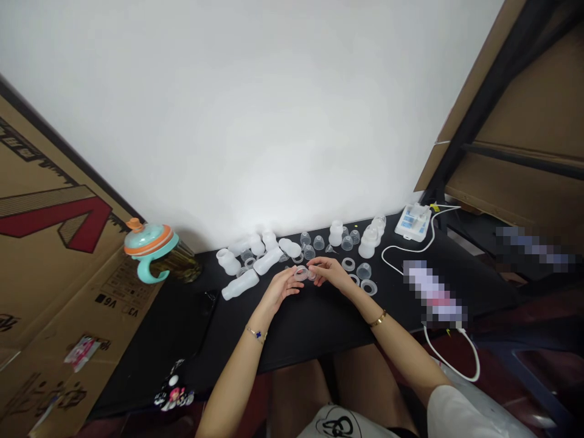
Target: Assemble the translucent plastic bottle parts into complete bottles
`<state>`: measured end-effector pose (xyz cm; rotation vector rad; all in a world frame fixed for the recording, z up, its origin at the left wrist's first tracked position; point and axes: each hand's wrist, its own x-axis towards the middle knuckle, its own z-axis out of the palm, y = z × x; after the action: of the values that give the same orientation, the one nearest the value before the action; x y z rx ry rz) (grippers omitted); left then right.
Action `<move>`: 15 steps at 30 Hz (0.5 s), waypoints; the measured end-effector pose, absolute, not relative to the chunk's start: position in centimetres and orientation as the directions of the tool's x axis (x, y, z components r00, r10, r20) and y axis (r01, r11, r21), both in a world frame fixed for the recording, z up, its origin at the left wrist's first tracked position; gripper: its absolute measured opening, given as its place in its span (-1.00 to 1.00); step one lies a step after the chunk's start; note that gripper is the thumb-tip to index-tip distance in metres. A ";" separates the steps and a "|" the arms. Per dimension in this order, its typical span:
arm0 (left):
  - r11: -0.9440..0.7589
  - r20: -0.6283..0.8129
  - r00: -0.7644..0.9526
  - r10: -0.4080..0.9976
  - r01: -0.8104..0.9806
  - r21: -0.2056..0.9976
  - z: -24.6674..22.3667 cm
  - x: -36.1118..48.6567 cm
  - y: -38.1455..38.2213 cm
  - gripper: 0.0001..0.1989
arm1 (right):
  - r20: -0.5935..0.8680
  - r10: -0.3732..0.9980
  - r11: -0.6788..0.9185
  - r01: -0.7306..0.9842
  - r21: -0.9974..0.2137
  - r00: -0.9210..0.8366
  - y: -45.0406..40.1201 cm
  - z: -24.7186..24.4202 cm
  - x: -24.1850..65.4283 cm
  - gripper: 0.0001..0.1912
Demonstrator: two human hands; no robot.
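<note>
My left hand [278, 289] pinches a clear bottle ring [300, 273] between thumb and fingers, above the black table's middle. My right hand [332, 274] meets it from the right, fingertips closed on a small clear piece, perhaps a teat [311, 274], which touches or sits right beside the ring. Its exact shape is partly hidden by the fingers. Just behind the hands lie clear dome caps [309, 252] and a white bottle [268, 261] on its side. More clear rings [368, 287] rest flat to the right of my right hand, near another clear dome [364, 271].
White bottles stand at the right [367, 242] and lie at the left [240, 285]. A teal-lidded jug [155, 249] is at far left, a dark phone-like slab [205, 319] nearer. A white power strip [413, 222] and cable [401, 250] lie right. Cardboard boxes [59, 255] flank the table.
</note>
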<state>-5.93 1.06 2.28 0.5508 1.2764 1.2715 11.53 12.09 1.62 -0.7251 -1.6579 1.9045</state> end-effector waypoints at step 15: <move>0.247 -0.366 -0.236 0.900 -0.415 0.876 2.2 -6.1 1.0 -0.67 | 0.013 0.677 -0.101 -0.110 -0.989 -0.736 12.1 1.2 11.7 -0.57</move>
<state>-6.10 1.04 2.18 0.5260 1.2653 1.3372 11.65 12.11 1.19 -0.6240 -1.6344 1.8898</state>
